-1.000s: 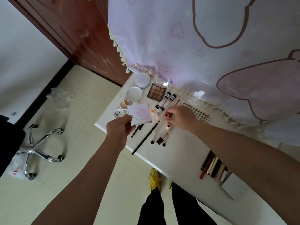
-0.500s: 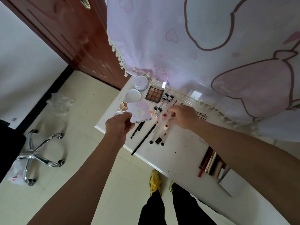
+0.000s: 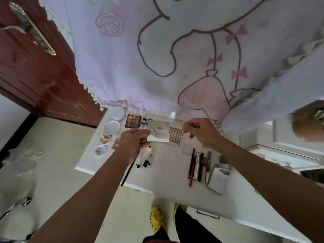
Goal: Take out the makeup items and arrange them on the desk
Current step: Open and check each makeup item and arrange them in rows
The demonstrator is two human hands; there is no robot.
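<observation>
My left hand (image 3: 135, 142) grips a square white-and-pink palette (image 3: 158, 132) above the white desk (image 3: 175, 172). My right hand (image 3: 199, 132) pinches the right edge of a lash card (image 3: 176, 136) right beside the palette. Laid out at the desk's left are two round compacts (image 3: 118, 113), a brown eyeshadow palette (image 3: 133, 121), a three-colour pot (image 3: 104, 139) and a labelled white pot (image 3: 100, 150). Small dark-capped bottles (image 3: 144, 121) stand behind the palette. A long black brush (image 3: 129, 170) lies partly under my left wrist.
A row of pencils and tubes (image 3: 198, 165) and a white box (image 3: 219, 179) lie at the desk's right. A pink printed curtain (image 3: 175, 58) hangs behind the desk, with a brown door (image 3: 35, 67) to the left. A chair base (image 3: 15, 206) stands on the floor.
My left hand carried the square palette up and to the right. My right hand left the small tubes and moved right to the lash card. The view tilted upward.
</observation>
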